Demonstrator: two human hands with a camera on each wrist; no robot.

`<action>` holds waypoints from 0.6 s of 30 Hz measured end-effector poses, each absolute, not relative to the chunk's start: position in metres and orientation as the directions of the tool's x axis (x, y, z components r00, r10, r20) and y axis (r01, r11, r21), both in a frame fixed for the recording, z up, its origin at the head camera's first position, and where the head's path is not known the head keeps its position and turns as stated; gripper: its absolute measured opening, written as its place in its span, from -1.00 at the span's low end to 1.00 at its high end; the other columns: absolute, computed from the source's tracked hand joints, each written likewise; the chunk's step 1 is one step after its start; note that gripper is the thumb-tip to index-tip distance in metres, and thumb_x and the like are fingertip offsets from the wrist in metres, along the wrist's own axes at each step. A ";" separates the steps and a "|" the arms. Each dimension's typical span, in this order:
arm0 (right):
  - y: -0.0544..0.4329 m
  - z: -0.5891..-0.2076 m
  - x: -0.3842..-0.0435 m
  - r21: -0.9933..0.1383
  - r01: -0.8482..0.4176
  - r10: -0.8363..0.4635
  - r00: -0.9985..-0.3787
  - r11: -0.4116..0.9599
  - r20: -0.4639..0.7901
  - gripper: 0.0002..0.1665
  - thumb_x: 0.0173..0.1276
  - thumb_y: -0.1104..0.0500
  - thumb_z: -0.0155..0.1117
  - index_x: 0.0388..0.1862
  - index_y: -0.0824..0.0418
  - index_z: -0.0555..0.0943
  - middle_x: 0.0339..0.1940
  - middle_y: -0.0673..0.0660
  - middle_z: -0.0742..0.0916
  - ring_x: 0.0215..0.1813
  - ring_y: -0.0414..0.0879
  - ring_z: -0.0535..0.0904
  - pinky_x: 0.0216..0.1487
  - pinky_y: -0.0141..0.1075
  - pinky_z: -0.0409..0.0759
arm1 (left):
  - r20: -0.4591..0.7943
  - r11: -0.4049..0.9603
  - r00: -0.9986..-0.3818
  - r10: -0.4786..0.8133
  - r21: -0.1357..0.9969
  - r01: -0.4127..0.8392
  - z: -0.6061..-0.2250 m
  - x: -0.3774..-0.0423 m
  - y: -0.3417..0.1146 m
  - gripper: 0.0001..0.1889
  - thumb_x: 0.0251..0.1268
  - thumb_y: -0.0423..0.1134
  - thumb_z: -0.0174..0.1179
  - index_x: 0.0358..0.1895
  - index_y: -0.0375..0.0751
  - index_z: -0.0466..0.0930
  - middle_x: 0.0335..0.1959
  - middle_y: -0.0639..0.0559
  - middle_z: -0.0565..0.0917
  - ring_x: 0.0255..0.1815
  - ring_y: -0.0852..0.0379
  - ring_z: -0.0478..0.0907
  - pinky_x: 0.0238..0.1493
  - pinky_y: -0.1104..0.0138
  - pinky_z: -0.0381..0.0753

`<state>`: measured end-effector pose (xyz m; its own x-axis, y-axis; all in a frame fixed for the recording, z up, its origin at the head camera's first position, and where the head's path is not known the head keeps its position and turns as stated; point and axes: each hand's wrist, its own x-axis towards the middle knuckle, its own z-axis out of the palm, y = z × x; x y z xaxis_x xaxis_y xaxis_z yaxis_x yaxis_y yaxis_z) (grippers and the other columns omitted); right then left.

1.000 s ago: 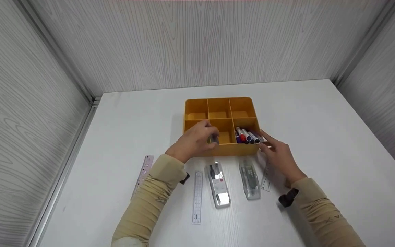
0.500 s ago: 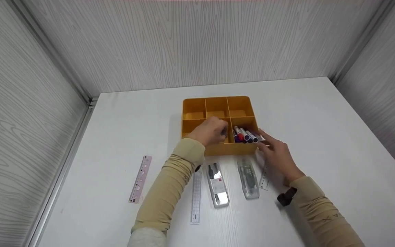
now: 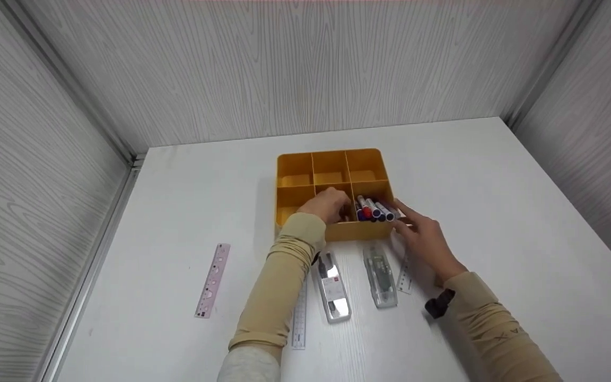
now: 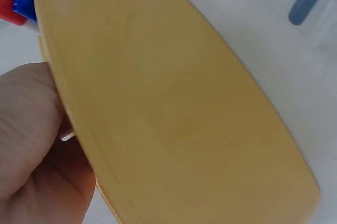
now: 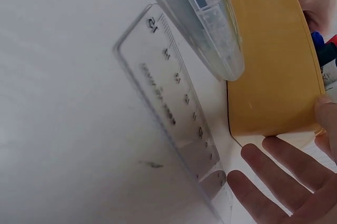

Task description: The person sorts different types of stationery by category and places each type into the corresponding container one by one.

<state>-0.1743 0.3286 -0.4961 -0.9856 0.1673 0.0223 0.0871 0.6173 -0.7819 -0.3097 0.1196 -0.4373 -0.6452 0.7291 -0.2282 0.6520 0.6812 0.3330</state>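
My left hand (image 3: 329, 205) reaches into the front middle compartment of a yellow six-compartment organizer box (image 3: 358, 232). Its fingertips are hidden down there, and I cannot tell whether they hold anything. In the left wrist view, the thumb side of the left hand (image 4: 31, 129) shows behind the box's front wall. My right hand (image 3: 427, 241) touches the front right corner of the box. In the right wrist view, its thumb (image 5: 325, 121) lies at the rim while the other fingers stretch out along the side. Several markers (image 3: 374, 208) with white barrels fill the front right compartment.
Before the box lie a clear-lidded compass set (image 3: 333, 286) and another clear case (image 3: 381, 276) with greenish contents. A clear ruler (image 3: 405, 276) sits beside my right hand. Another clear ruler (image 3: 299, 323) is partly under the left forearm; a pink ruler (image 3: 212, 281) lies farther left.
My left hand, earlier with a small dark thing at its fingers, has moved right and down into the front middle compartment. The right hand stays at the box's corner.
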 end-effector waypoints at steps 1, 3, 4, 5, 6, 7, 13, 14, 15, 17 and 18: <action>0.329 -0.496 -0.174 -0.783 0.083 0.166 -0.986 0.617 0.027 -0.32 0.52 -0.03 0.13 0.55 -0.24 0.19 0.30 0.18 0.63 0.13 0.09 0.68 0.22 0.01 0.58 | -0.227 0.682 -0.647 0.728 0.335 0.650 -0.438 -0.310 0.120 -0.69 0.33 -0.48 0.21 0.06 -0.11 0.71 0.00 -0.04 0.75 -0.02 0.10 0.69 0.03 0.31 0.67; 0.329 -0.496 -0.174 -0.784 0.077 0.163 -0.986 0.616 0.031 -0.32 0.52 -0.03 0.14 0.55 -0.25 0.19 0.28 0.20 0.64 0.14 0.10 0.68 0.20 0.01 0.59 | -0.220 0.684 -0.651 0.726 0.332 0.650 -0.439 -0.310 0.121 -0.67 0.31 -0.50 0.22 0.05 -0.10 0.71 0.00 -0.04 0.75 -0.02 0.09 0.69 0.02 0.30 0.67; 0.329 -0.496 -0.174 -0.787 0.077 0.163 -0.986 0.612 0.030 -0.32 0.52 -0.03 0.14 0.55 -0.25 0.19 0.27 0.20 0.64 0.14 0.10 0.68 0.20 0.01 0.59 | -0.215 0.682 -0.652 0.727 0.330 0.653 -0.440 -0.311 0.121 -0.67 0.29 -0.51 0.22 0.04 -0.10 0.71 0.00 -0.04 0.75 -0.02 0.08 0.69 0.02 0.30 0.67; 0.329 -0.496 -0.174 -0.788 0.075 0.162 -0.986 0.611 0.031 -0.32 0.52 -0.03 0.13 0.55 -0.25 0.19 0.27 0.20 0.65 0.15 0.10 0.68 0.20 0.01 0.59 | -0.213 0.681 -0.651 0.729 0.322 0.658 -0.440 -0.311 0.122 -0.67 0.29 -0.52 0.22 0.03 -0.10 0.72 0.00 -0.04 0.75 -0.02 0.08 0.69 0.02 0.30 0.67; 0.329 -0.496 -0.174 -0.788 0.076 0.162 -0.986 0.610 0.031 -0.32 0.52 -0.03 0.13 0.55 -0.25 0.19 0.27 0.20 0.65 0.15 0.10 0.68 0.20 0.01 0.59 | -0.211 0.682 -0.651 0.729 0.312 0.662 -0.441 -0.311 0.122 -0.66 0.27 -0.54 0.21 0.02 -0.11 0.72 0.00 -0.04 0.75 -0.02 0.08 0.68 0.02 0.30 0.66; 0.329 -0.496 -0.174 -0.789 0.074 0.161 -0.986 0.609 0.031 -0.32 0.52 -0.03 0.13 0.55 -0.24 0.19 0.27 0.21 0.65 0.15 0.11 0.68 0.20 0.01 0.59 | -0.211 0.681 -0.650 0.730 0.302 0.667 -0.441 -0.311 0.123 -0.67 0.27 -0.55 0.21 0.01 -0.12 0.72 0.00 -0.04 0.75 -0.02 0.08 0.68 0.01 0.29 0.66; 0.329 -0.498 -0.173 -0.785 0.069 0.165 -0.985 0.615 0.043 -0.32 0.52 -0.01 0.14 0.55 -0.22 0.20 0.27 0.20 0.65 0.13 0.10 0.69 0.18 0.00 0.60 | -0.226 0.681 -0.642 0.732 0.234 0.694 -0.440 -0.310 0.126 -0.70 0.25 -0.58 0.19 -0.05 -0.19 0.71 -0.01 -0.06 0.74 -0.05 0.08 0.67 -0.04 0.28 0.65; 0.328 -0.499 -0.173 -0.783 0.062 0.163 -0.985 0.619 0.051 -0.33 0.52 0.00 0.14 0.55 -0.21 0.21 0.25 0.21 0.66 0.11 0.10 0.70 0.16 0.00 0.61 | -0.236 0.689 -0.647 0.725 0.229 0.688 -0.440 -0.310 0.127 -0.70 0.25 -0.57 0.19 -0.05 -0.19 0.71 0.00 -0.06 0.74 -0.05 0.09 0.66 -0.04 0.29 0.64; 0.328 -0.499 -0.173 -0.781 0.054 0.161 -0.985 0.622 0.061 -0.33 0.52 0.02 0.14 0.55 -0.19 0.21 0.22 0.22 0.68 0.09 0.10 0.71 0.15 -0.01 0.62 | -0.244 0.697 -0.653 0.717 0.225 0.681 -0.440 -0.310 0.127 -0.71 0.25 -0.57 0.19 -0.06 -0.18 0.72 0.00 -0.06 0.74 -0.04 0.09 0.65 -0.05 0.29 0.63; 0.327 -0.500 -0.173 -0.774 0.035 0.157 -0.984 0.632 0.084 -0.33 0.53 0.06 0.14 0.55 -0.16 0.23 0.15 0.25 0.71 0.05 0.09 0.72 0.10 -0.03 0.63 | -0.259 0.713 -0.665 0.701 0.219 0.666 -0.440 -0.311 0.127 -0.72 0.26 -0.55 0.20 -0.06 -0.18 0.72 0.02 -0.05 0.73 -0.03 0.09 0.65 -0.05 0.29 0.62; 0.326 -0.500 -0.174 -0.772 0.026 0.155 -0.983 0.636 0.095 -0.34 0.53 0.08 0.14 0.55 -0.14 0.24 0.13 0.26 0.72 0.03 0.09 0.73 0.09 -0.03 0.63 | -0.265 0.719 -0.670 0.694 0.215 0.660 -0.441 -0.311 0.127 -0.73 0.27 -0.54 0.20 -0.06 -0.17 0.72 0.02 -0.05 0.73 -0.03 0.09 0.64 -0.05 0.28 0.62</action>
